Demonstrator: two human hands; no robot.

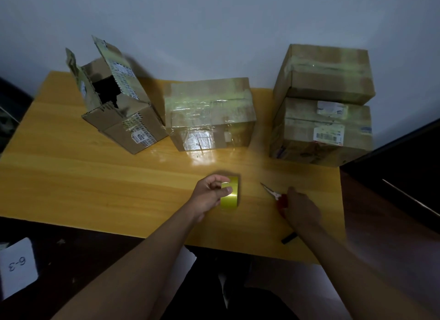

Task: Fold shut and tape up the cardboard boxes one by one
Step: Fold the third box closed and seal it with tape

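Left hand point(209, 196) fingers pinching yellow tape roll point(230, 194), ready for taping; right hand point(300, 206) curling on red scissors point(273, 195); open box point(114, 98) at 10 o'clock awaiting folding

Yellow wooden table point(71, 176) against plain grey-white wall point(214, 22); dark floor point(83, 243), dim light, glare on tabletop

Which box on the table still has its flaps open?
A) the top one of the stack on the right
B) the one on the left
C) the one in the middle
B: the left box has its flaps standing up and a dark opening showing, while the others lie taped shut.
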